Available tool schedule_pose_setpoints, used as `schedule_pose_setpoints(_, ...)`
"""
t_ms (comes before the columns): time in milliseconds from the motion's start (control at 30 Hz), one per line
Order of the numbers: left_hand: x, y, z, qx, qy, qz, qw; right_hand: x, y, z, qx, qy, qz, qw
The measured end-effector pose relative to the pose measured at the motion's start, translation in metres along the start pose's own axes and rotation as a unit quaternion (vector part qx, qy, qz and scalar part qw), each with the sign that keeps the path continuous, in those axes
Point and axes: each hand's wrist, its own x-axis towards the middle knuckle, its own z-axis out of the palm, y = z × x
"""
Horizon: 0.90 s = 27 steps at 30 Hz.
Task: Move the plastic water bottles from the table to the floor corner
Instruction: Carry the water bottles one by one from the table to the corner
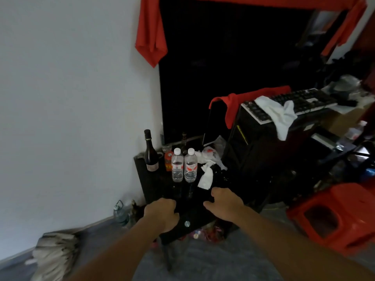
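Note:
Two clear plastic water bottles with white caps and red labels stand upright side by side on a black glass table point(154, 191): the left bottle point(177, 165) and the right bottle point(190, 165). My left hand point(161, 213) hovers over the table's near edge, below the bottles, fingers curled and holding nothing. My right hand point(225, 201) is over the table to the right of it, fingers loosely bent, also holding nothing. Both hands are apart from the bottles.
A dark wine bottle point(150, 153) and an orange jar point(168, 160) stand behind the water bottles, crumpled tissues point(206, 175) beside them. A clear jug point(120, 212) sits on the floor by the wall. A black computer case point(253, 151) and red stool point(332, 218) stand to the right.

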Motion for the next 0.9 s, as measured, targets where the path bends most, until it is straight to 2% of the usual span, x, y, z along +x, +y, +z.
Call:
schedule_pose_setpoints(200, 0.048, 0.000, -0.002, -0.034, -0.015, -0.037, 0.999, 0.059, 0.010, -0.006, -0.015, -0.004, -0.030, 0.999)
schedule_pose_setpoints(300, 0.076, -0.004, 0.000, -0.087, -0.031, -0.062, 0.994, 0.089, 0.009, -0.007, -0.012, -0.009, -0.038, 0.999)
schedule_pose_setpoints(500, 0.140, -0.013, 0.013, -0.284, -0.056, -0.115, 0.950, 0.153, 0.000, -0.005, 0.006, 0.025, -0.039, 0.999)
schedule_pose_setpoints(700, 0.182, -0.009, 0.024, -0.336, -0.085, -0.140, 0.928, 0.205, 0.003, 0.002, 0.040, 0.056, -0.018, 0.997)
schedule_pose_setpoints(767, 0.193, -0.007, 0.029, -0.402, -0.089, -0.174, 0.895, 0.220, 0.007, 0.006, 0.050, 0.058, -0.017, 0.997)
schedule_pose_setpoints(800, 0.199, -0.006, 0.032, -0.466, -0.096, -0.197, 0.857, 0.226, 0.009, 0.007, 0.054, 0.057, -0.019, 0.997)
schedule_pose_setpoints(867, 0.207, -0.002, 0.038, -0.593, -0.109, -0.246, 0.759, 0.240, 0.012, 0.012, 0.061, 0.053, -0.021, 0.996)
schedule_pose_setpoints(900, 0.213, 0.000, 0.042, -0.626, -0.108, -0.264, 0.726, 0.246, 0.013, 0.015, 0.075, 0.051, -0.024, 0.996)
